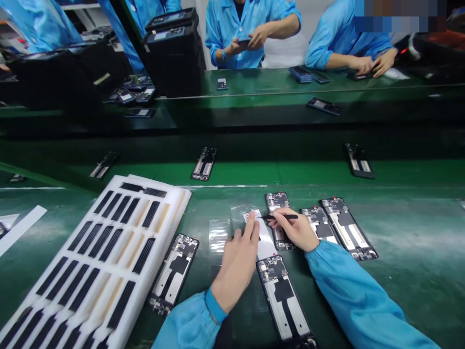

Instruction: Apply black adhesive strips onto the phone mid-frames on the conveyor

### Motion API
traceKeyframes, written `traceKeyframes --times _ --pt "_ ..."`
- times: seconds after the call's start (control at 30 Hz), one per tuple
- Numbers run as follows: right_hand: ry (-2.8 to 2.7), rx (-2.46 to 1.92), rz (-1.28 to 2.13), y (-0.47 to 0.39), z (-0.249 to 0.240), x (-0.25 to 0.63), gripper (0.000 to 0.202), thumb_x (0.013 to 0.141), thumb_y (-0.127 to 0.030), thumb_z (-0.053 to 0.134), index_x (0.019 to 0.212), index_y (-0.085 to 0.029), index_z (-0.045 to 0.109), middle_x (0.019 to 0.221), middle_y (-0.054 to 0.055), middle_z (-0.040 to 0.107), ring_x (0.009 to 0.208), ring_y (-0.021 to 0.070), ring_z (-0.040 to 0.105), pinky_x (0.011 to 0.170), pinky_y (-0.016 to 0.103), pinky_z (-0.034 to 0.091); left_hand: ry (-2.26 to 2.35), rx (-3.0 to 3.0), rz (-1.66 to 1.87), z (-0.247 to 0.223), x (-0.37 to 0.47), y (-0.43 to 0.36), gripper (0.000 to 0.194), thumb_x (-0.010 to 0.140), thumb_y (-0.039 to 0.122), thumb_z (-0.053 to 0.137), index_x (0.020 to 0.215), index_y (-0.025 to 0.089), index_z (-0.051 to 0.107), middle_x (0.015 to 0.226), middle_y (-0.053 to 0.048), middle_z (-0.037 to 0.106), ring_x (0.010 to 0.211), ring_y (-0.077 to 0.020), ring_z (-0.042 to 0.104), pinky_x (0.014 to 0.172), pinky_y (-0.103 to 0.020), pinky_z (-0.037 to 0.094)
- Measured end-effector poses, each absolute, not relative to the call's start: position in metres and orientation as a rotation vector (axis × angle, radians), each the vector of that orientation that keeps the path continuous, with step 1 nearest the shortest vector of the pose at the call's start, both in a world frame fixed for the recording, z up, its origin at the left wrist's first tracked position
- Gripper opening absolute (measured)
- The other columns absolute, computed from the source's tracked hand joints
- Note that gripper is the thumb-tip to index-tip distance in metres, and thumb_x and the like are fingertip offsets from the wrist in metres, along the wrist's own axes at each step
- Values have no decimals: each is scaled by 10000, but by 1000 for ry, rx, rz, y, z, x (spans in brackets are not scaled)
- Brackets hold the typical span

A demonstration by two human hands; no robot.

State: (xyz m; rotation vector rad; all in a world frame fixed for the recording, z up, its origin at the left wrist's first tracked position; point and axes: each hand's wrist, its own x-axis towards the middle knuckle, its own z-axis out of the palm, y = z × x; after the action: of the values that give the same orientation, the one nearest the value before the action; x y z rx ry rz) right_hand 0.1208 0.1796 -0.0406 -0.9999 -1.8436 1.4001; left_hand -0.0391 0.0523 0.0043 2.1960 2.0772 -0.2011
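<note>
My left hand lies over a white sheet of small stickers, its index and middle fingers stretched out onto the dotted upper end. Pinched in my right hand are black tweezers, their tips at the sheet's upper right edge. Partly under my right hand is an opened phone body. Another opened phone lies just below the sheet. Clear plastic film lies left of my left fingers.
A white foam tray of black strips fills the left side, with an opened phone beside it. Two more phones lie right. Several phones rest on the green strip beyond. Co-workers in blue sit opposite, near stacked black trays.
</note>
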Motion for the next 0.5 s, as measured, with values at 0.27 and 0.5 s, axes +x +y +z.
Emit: traceKeyframes --times 0.27,0.5 --pt "-1775 -1013 1468 181 -48 131 311 958 -480 588 956 -187 691 801 70 761 708 213 766 656 301 661 2032 2209 -224 -6 -39 66 848 699 -28 489 1521 141 369 1613 -118 339 989 -270 653 673 -377 613" --pt "-1806 -977 1518 187 -46 137 280 963 -444 593 960 -181 688 780 67 758 701 203 765 672 295 665 2043 2230 -178 -8 -39 68 820 724 -24 458 1522 146 380 1566 -105 429 969 -264 651 645 -369 608"
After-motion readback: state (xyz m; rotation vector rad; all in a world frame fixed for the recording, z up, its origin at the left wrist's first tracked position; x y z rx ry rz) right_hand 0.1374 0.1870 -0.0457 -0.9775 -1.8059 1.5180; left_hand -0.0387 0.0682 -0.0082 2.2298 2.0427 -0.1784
